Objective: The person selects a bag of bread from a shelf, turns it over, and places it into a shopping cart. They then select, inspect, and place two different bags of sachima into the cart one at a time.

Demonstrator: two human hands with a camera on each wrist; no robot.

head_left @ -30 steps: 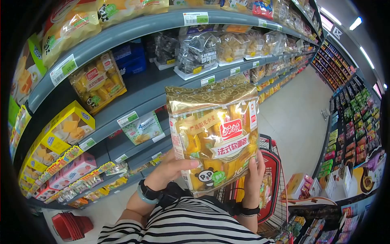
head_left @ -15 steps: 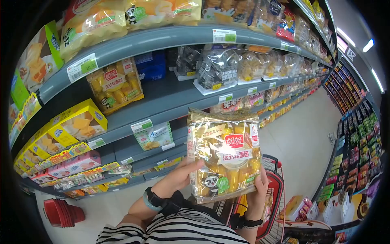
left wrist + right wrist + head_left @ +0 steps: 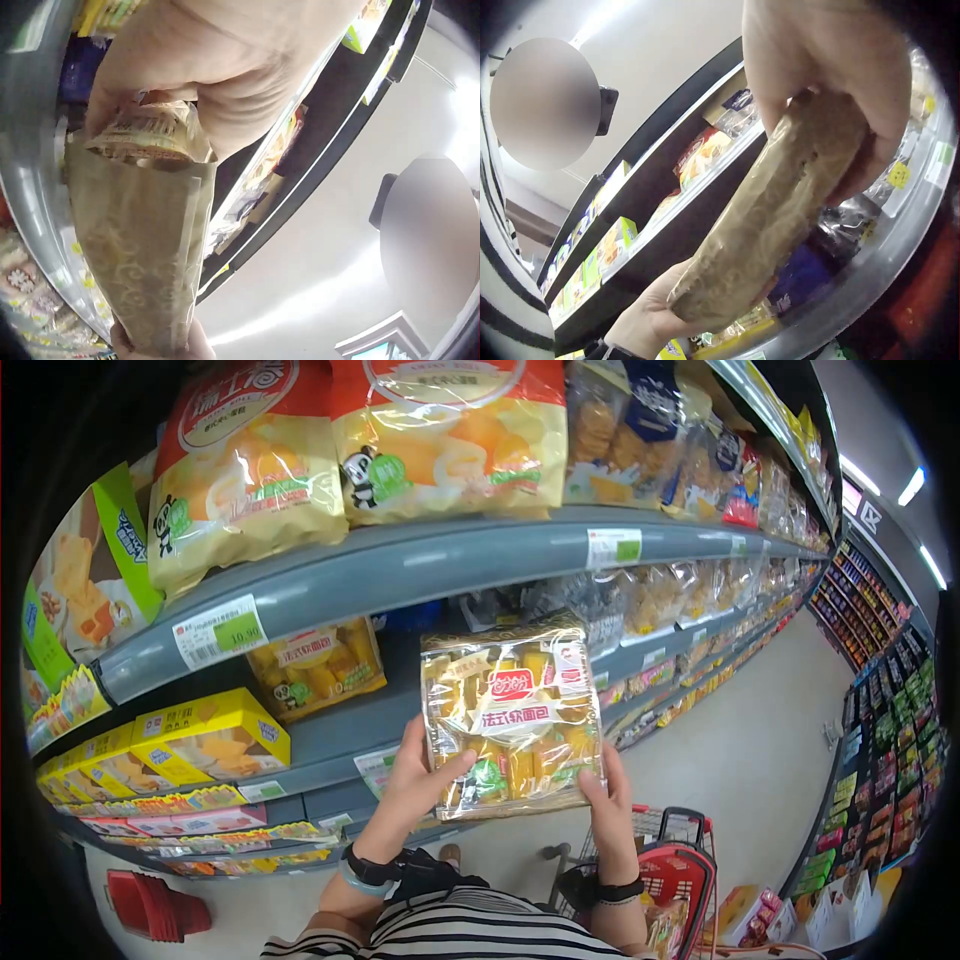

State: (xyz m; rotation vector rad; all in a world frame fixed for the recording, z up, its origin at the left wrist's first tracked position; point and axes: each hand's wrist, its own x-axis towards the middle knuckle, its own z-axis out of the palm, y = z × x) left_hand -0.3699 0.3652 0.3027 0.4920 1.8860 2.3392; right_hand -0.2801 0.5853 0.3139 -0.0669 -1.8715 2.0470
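A gold and clear bread package point(image 3: 512, 725) is held upright between both hands in front of the shelf. The left hand point(image 3: 415, 780) grips its lower left side, thumb on the front. On the lower right side, the right hand point(image 3: 608, 800) grips it with the thumb at the front edge. The left wrist view shows the left hand point(image 3: 217, 67) pinching an end of the package point(image 3: 142, 247). Seen from the right wrist, the right hand point(image 3: 832, 82) wraps round one end of the package point(image 3: 772, 202), the other hand at its far end.
A similar package point(image 3: 320, 665) stands on the shelf behind, beside yellow boxes point(image 3: 210, 735). Large snack bags point(image 3: 450, 440) fill the shelf above. A cart point(image 3: 675, 860) with a red rim is at the lower right, and red baskets point(image 3: 155, 905) are stacked on the floor at left.
Both hands have moved the package up and to the left, nearer the shelf. The head view has shifted, with the upper shelf and its bags now larger.
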